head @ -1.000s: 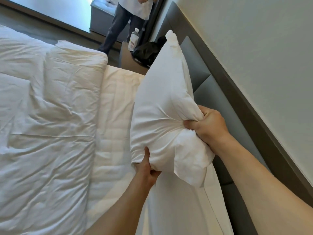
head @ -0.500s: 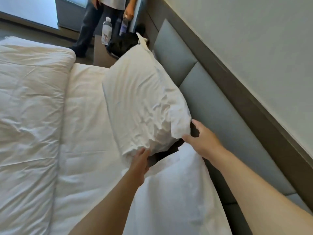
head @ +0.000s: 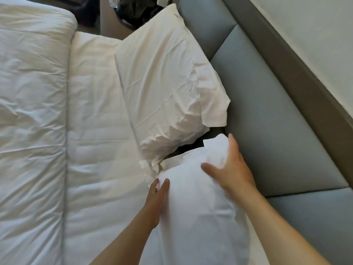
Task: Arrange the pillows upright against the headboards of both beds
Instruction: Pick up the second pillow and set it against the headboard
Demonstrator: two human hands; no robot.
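Note:
Two white pillows lie along the grey padded headboard (head: 267, 115). The far pillow (head: 168, 88) leans tilted with its top edge against the headboard, and neither hand touches it. The near pillow (head: 198, 211) lies below it, close to me. My left hand (head: 156, 197) rests flat against this pillow's left side, fingers together. My right hand (head: 231, 173) lies spread on its upper right corner, by the headboard, fingers apart. Neither hand grips the fabric.
A white duvet (head: 32, 131), folded back, covers the left of the bed, with bare white sheet (head: 95, 131) beside the pillows. A dark bag (head: 133, 10) sits on a bedside surface beyond the far pillow. A pale wall (head: 315, 35) rises above the headboard frame.
Both hands have let go of the far pillow, which now leans on the headboard. They have dropped onto the near pillow, and my view has tilted downward.

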